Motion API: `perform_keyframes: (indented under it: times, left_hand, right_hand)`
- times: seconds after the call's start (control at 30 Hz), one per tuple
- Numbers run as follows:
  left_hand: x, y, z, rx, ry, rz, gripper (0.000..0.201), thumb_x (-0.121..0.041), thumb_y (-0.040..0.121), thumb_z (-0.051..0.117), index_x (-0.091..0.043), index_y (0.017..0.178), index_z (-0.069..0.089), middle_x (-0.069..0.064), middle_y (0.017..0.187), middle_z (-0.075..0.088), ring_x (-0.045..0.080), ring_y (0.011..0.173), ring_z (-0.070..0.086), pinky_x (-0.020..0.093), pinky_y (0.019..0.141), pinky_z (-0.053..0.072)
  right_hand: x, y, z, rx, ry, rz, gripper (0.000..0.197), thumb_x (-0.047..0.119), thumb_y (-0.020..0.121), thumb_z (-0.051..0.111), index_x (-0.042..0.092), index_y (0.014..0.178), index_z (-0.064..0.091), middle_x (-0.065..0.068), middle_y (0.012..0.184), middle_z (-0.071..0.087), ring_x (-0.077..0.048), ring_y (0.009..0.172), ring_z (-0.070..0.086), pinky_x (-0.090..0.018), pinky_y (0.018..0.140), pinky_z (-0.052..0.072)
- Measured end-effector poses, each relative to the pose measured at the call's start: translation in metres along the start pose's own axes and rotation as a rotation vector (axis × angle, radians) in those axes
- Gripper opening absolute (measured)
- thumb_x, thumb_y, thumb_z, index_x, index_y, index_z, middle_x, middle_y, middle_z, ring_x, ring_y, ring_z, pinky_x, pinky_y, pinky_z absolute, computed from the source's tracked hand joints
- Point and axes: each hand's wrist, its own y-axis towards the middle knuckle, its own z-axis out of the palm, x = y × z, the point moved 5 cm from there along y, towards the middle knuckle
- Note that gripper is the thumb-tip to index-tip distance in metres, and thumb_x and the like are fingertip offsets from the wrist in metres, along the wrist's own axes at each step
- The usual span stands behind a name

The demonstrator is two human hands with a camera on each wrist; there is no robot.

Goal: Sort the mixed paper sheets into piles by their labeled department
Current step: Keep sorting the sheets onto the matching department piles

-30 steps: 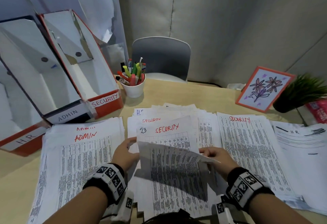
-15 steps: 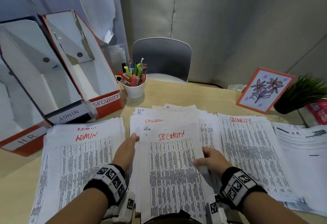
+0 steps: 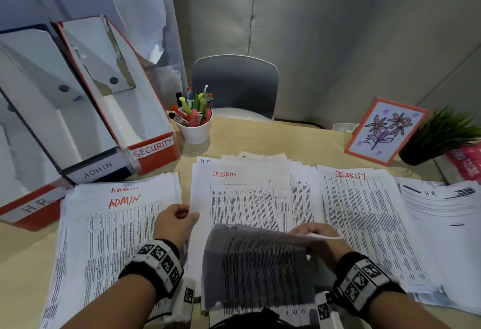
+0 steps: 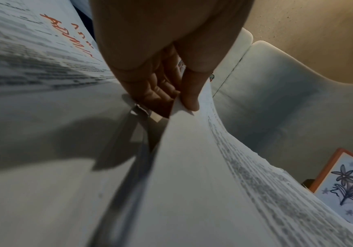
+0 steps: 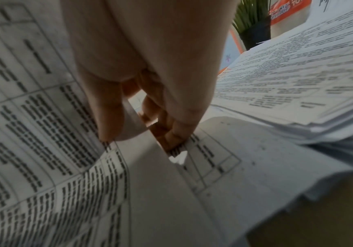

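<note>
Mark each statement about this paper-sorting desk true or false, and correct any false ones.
1. The right hand holds a lifted, curling printed sheet. True.
2. The pile of printed sheets headed ADMIN in red lies at the far right of the desk. False: it lies on the left, in front of the file boxes.
3. The white cup of coloured pens and markers stands beside the red cardboard file box labelled SECURITY. True.
4. The left hand rests on the orange-framed flower drawing. False: it pinches the left edge of the middle stack of printed sheets.
5. The pile headed HR lies right of the right-hand pile headed SECURITY in red. True.
</note>
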Motion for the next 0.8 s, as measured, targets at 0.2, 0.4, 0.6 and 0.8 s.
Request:
perform_keyframes:
  times: [0.2, 0.4, 0.6, 0.8]
  left_hand:
    - [0.003, 0.004, 0.004, 0.103, -0.066, -0.033, 0.018, 0.001, 0.081, 0.062, -0.013, 0.086, 0.071, 0.000, 0.077, 0.069, 0.016, 0.072, 0.064, 0.014, 0.055, 0.044]
    - [-0.001, 0.001, 0.011, 0.300, -0.067, -0.036, 0.029, 0.008, 0.080, 0.057, -0.012, 0.068, 0.074, 0.000, 0.081, 0.069, 0.024, 0.073, 0.057, 0.030, 0.065, 0.046]
    - [-0.004, -0.004, 0.006, 0.438, -0.026, 0.054, 0.048, 0.008, 0.083, 0.051, -0.027, 0.063, 0.077, -0.007, 0.120, 0.058, 0.028, 0.102, 0.061, 0.031, 0.072, 0.053]
    - [-0.019, -0.012, 0.003, 0.357, -0.042, 0.207, 0.046, 0.007, 0.084, 0.056, -0.031, 0.066, 0.075, -0.011, 0.115, 0.064, 0.010, 0.102, 0.059, 0.004, 0.052, 0.046]
  right_hand:
    - [-0.002, 0.002, 0.002, 0.035, -0.163, -0.053, 0.008, -0.007, 0.069, 0.060, -0.006, 0.062, 0.063, -0.009, 0.079, 0.071, -0.020, 0.058, 0.054, -0.024, 0.047, 0.037]
    - [0.004, 0.007, 0.000, -0.008, -0.080, -0.117, 0.016, -0.004, 0.060, 0.074, 0.008, 0.054, 0.065, -0.003, 0.118, 0.060, -0.021, 0.105, 0.060, -0.029, 0.063, 0.051]
    - [0.014, 0.021, 0.002, -0.051, -0.140, -0.091, 0.049, -0.013, 0.079, 0.063, -0.007, 0.126, 0.051, -0.002, 0.130, 0.049, -0.022, 0.111, 0.055, -0.010, 0.069, 0.051]
    - [0.030, 0.020, 0.012, -0.070, -0.146, -0.098, 0.028, -0.009, 0.078, 0.065, 0.010, 0.098, 0.069, -0.005, 0.096, 0.072, -0.025, 0.100, 0.064, -0.026, 0.075, 0.050]
